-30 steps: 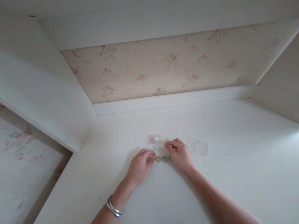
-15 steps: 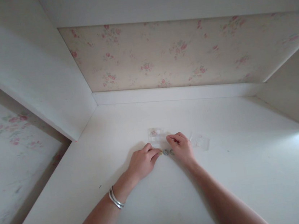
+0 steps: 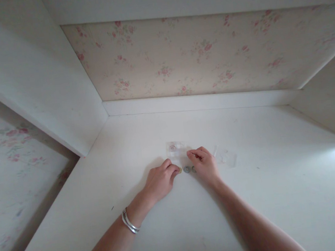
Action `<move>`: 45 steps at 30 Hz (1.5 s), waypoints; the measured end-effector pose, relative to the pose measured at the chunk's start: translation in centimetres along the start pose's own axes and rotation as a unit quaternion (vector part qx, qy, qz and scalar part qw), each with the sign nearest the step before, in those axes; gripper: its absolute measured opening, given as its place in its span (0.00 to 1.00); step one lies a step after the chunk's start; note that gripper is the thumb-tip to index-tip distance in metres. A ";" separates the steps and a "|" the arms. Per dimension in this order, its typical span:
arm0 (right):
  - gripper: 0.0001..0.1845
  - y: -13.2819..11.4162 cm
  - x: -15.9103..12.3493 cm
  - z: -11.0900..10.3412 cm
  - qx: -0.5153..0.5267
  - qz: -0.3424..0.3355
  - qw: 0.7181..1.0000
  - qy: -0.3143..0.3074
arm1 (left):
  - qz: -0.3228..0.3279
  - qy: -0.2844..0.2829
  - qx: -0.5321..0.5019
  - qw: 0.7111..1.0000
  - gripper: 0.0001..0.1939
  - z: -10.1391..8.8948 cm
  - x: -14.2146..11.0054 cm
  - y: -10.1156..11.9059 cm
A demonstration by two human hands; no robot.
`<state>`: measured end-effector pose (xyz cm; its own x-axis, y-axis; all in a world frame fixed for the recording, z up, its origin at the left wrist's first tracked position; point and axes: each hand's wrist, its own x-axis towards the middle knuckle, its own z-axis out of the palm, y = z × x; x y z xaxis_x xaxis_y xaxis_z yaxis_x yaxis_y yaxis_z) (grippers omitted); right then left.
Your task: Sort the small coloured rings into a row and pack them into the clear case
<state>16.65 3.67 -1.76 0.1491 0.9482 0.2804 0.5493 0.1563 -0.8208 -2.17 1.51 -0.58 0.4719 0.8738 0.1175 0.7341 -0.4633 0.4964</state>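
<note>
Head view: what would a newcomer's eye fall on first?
Probably the silver bangles on the left wrist, at lower left of centre. Next, the left hand and right hand near mid-picture, with a small grey disc between them. Beyond the white desk, pink-flowered wallpaper spans the back.

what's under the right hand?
The rightmost small disc, partly: its right side is covered by the right hand. Whatever lies beneath the palm can't be seen.
</note>
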 end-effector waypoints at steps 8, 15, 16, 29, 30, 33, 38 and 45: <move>0.17 -0.1 0.0 -0.1 -0.009 -0.011 1.000 -0.004 | -0.009 -0.012 0.002 1.000 0.12 -0.4 0.0 0.4; 0.15 -0.1 0.0 -0.1 -0.014 -0.006 1.000 -0.007 | -0.020 0.004 -0.044 0.999 0.09 -0.8 0.1 0.4; 0.15 -0.1 0.0 -0.1 -0.015 -0.007 1.000 -0.008 | -0.023 0.007 -0.057 0.998 0.09 -0.8 0.2 0.3; 0.12 -0.6 -0.8 -0.2 -0.076 -0.103 0.991 -0.028 | -0.036 0.124 -0.172 0.977 0.11 -0.3 1.3 -0.5; 0.11 -1.0 -1.1 -0.3 -0.089 -0.138 0.985 -0.042 | -0.035 0.142 -0.169 0.975 0.11 -0.2 1.6 -0.5; 0.10 -2.1 -2.0 -0.6 -0.118 -0.222 0.963 -0.100 | -0.034 0.179 -0.150 0.972 0.10 0.2 2.5 -0.6; 0.08 -2.8 -2.3 -0.9 -0.168 -0.264 0.935 -0.165 | -0.034 0.186 -0.105 0.976 0.10 0.5 3.3 -0.7; 0.07 -2.6 -2.2 -1.0 -0.207 -0.271 0.921 -0.189 | -0.044 0.186 -0.089 0.978 0.09 -0.2 1.5 -0.3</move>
<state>15.78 0.93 0.26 -0.4935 0.8026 0.3350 0.7367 0.5905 -0.3295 -1.78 2.96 -0.38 0.1767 0.9174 0.3565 0.6520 -0.3805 0.6558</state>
